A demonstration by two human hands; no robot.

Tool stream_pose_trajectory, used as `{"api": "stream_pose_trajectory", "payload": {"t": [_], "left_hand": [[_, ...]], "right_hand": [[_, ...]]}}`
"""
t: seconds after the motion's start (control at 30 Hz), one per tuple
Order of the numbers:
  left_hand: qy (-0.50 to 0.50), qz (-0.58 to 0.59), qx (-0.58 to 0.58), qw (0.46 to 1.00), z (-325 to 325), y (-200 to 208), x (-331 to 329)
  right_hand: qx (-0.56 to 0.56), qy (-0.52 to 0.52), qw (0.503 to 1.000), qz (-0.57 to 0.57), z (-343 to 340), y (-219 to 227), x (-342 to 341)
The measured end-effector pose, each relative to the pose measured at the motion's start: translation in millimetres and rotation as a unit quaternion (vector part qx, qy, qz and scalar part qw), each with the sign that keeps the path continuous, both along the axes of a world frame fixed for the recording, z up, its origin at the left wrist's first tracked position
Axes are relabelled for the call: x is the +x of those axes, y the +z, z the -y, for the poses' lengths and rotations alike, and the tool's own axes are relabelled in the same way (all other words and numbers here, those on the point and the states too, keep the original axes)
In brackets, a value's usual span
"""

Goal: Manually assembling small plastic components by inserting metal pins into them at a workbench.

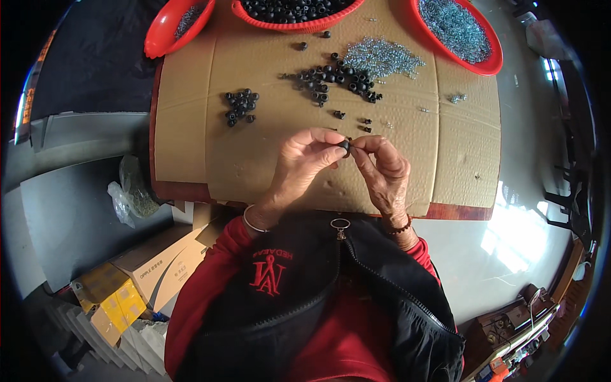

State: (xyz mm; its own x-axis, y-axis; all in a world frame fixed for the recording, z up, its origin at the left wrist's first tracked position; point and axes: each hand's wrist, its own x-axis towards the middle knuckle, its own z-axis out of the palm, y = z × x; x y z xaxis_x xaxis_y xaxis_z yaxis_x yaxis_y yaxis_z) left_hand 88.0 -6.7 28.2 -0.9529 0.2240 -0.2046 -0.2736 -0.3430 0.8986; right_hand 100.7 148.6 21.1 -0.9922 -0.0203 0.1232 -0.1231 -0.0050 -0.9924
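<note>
Over the cardboard, my left hand (300, 160) pinches a black ball-shaped cord-lock piece (344, 146) between thumb and fingertips. From the other side, the closed thumb and forefinger of my right hand (384, 167) meet the same piece. Whether they also hold a tiny part is too small to tell. Beyond my hands lie a few small black parts (340, 115) and a loose pile of black ball pieces (324, 79). Tiny silvery springs (382, 57) are heaped behind that pile. A separate cluster of black balls (240, 106) rests to the left.
Along the far edge stand three red plastic containers: a left one (162, 37) with small dark silvery bits, a middle basket (299, 27) of black balls, and a right bowl (496, 54) of springs. Flattened cardboard (184, 137) covers the table. Cartons (168, 264) stand at lower left.
</note>
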Motion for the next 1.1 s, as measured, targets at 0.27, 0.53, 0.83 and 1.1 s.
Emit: {"api": "stream_pose_trajectory", "payload": {"t": [0.27, 0.53, 0.83, 1.1], "left_hand": [[-0.015, -0.028, -0.077, 0.997, -0.5, 4.7, 3.1], [-0.007, 0.018, -0.041, 0.999, -6.1, 3.4, 3.0], [0.019, 0.04, -0.033, 0.998, 2.0, -18.8, -5.1], [-0.011, 0.059, -0.065, 0.996, -2.9, -32.4, -6.8]], "right_hand": [[0.124, -0.023, 0.988, -0.093, -0.3, 5.4, 2.8], [0.029, 0.006, 1.0, -0.011, -4.1, -13.1, 6.5], [0.138, -0.075, 0.987, 0.013, -23.8, -29.5, -3.9], [0.367, -0.161, 0.916, -0.031, -35.2, -31.0, -15.5]]}}
